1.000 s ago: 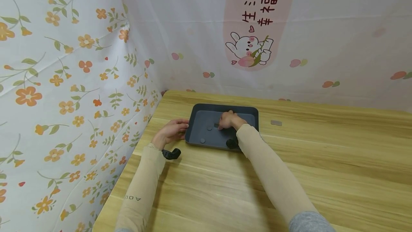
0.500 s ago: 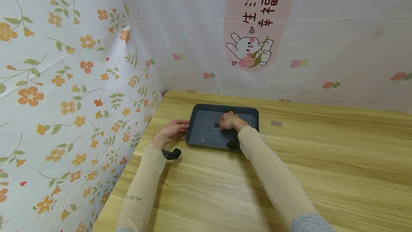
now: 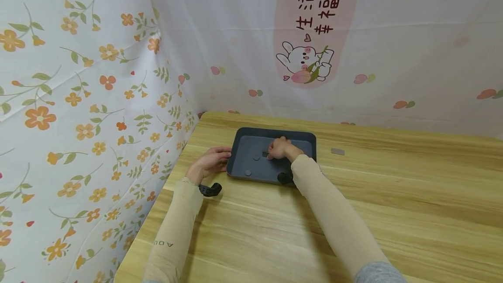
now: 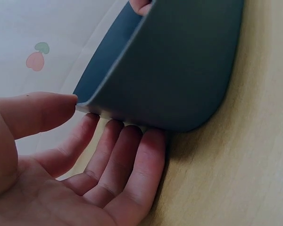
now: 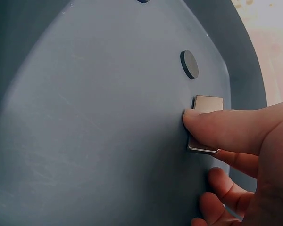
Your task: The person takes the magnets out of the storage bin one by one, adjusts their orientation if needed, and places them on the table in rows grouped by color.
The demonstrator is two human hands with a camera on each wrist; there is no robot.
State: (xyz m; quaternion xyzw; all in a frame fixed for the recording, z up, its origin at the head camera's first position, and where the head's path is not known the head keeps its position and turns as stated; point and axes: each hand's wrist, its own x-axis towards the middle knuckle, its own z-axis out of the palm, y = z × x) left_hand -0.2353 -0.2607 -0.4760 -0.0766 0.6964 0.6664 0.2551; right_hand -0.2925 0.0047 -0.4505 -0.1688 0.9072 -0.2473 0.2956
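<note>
A dark grey-blue rectangular tray [image 3: 251, 142] sits on the wooden table. Beside its left end is my left hand [image 3: 211, 160]; in the left wrist view, the fingertips meet the tray's outer wall [image 4: 179, 66] and the thumb tip is at the rim. Inside the tray, my right hand [image 3: 280, 148] pinches a flat, shiny rectangular metal piece [image 5: 208, 103]. The thumb [image 5: 207, 128] covers its middle, and a fingertip shows at its lower edge. Two small dark round discs [image 5: 189, 64] lie on the tray floor, left of the right hand in the head view.
Right of the tray, a small grey rectangular plate [image 3: 337, 151] lies on the table [image 3: 393, 178]. Patterned cloth [image 3: 220, 47] hangs behind the table and along its left side. Each wrist wears a black camera mount [image 3: 211, 189].
</note>
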